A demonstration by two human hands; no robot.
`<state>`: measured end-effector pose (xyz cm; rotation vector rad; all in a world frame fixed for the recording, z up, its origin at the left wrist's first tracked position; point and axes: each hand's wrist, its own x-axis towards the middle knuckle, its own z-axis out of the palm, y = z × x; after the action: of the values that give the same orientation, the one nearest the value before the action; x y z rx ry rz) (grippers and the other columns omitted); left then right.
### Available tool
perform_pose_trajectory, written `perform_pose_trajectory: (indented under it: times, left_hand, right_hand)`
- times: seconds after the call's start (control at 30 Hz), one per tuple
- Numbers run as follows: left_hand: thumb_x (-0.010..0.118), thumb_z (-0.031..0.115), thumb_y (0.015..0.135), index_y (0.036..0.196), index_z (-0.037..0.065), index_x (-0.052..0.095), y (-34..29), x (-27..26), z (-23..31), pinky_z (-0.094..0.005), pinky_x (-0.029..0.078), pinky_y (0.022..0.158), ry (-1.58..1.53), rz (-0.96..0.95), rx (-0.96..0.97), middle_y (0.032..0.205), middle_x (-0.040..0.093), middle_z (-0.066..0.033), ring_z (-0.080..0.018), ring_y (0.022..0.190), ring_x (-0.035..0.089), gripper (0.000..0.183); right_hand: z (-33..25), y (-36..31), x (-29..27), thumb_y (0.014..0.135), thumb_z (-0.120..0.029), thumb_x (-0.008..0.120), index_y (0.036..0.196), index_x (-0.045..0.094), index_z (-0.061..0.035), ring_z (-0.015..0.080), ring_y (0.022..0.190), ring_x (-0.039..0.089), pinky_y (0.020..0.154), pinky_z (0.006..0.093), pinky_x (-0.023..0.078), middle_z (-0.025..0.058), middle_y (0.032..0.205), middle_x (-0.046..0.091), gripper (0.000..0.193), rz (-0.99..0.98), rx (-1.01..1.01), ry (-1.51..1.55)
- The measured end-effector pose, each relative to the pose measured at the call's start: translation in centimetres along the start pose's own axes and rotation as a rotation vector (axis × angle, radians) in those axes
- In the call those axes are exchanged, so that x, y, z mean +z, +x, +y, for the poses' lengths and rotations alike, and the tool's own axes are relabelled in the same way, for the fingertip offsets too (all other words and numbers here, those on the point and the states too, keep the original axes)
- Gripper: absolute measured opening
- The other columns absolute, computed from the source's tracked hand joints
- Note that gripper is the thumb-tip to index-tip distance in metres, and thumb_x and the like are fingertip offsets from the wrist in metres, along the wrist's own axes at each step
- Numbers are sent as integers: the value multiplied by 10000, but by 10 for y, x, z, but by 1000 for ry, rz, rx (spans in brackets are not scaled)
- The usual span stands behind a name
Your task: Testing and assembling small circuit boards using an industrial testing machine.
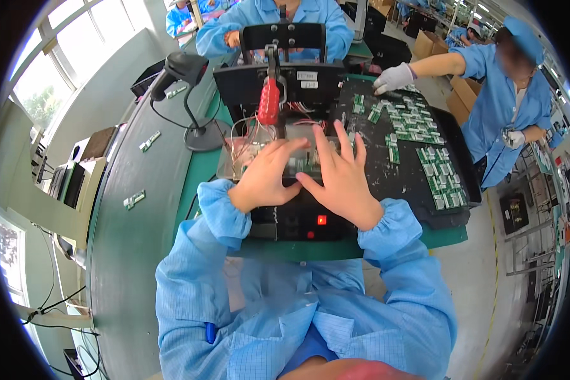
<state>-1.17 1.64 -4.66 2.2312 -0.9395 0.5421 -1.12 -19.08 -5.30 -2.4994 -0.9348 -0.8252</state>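
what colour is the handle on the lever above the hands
Red; the lever handle shows best in the head view, upright on the black test fixture.

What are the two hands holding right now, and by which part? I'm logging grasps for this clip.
Nothing is clearly held. The left hand and right hand rest flat, fingers spread, on the clear cover plate of the black test fixture; no closed grip shows.

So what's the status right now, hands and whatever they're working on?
Left hand and right hand both flat on the clear fixture plate. Red clamp handle upright behind. Co-worker's gloved hand on the board tray.
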Motion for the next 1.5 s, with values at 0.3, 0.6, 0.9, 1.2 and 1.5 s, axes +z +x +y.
perform_pose_trajectory:
  times: [0.3,0.6,0.9,1.2,1.5]
  left_hand:
    - [766,78,672,1378,37,472,3,1,-1,-425,471,1017,-9,9,3,1327,585,-144,-360,1215,538,766]
    - [779,87,673,1365,41,481,1,1,-3,-421,476,1007,-29,6,-12,1294,590,-149,-364,1195,543,755]
    - [773,56,680,1380,53,447,1,0,-2,-424,468,1010,6,-19,10,1366,567,-115,-358,1184,545,772]
    - [783,91,674,1381,46,478,0,1,-6,-423,469,1017,0,3,31,1292,581,-144,-363,1195,538,771]
    - [770,109,684,1358,76,495,-1,2,-7,-427,487,962,5,-3,-7,1219,575,-159,-366,1132,551,728]
  right_hand:
    - [3,7,-10,881,-423,693,1482,382,34,411,1464,275,1143,631,177,170,1232,652,817,-45,-11,53]
    - [5,2,-12,876,-393,702,1490,371,30,402,1441,313,1149,606,189,159,1385,575,816,-44,-27,-19]
    - [7,-1,-15,852,-320,728,1538,290,16,416,1467,275,1149,582,198,142,1466,529,881,7,-52,43]
    - [7,1,-22,818,-323,758,1492,392,-24,399,1466,279,1160,585,172,136,1389,582,823,-101,-61,-31]
    - [36,31,-13,823,-109,752,1060,708,-54,295,979,603,820,358,514,70,1099,719,247,105,-112,147]
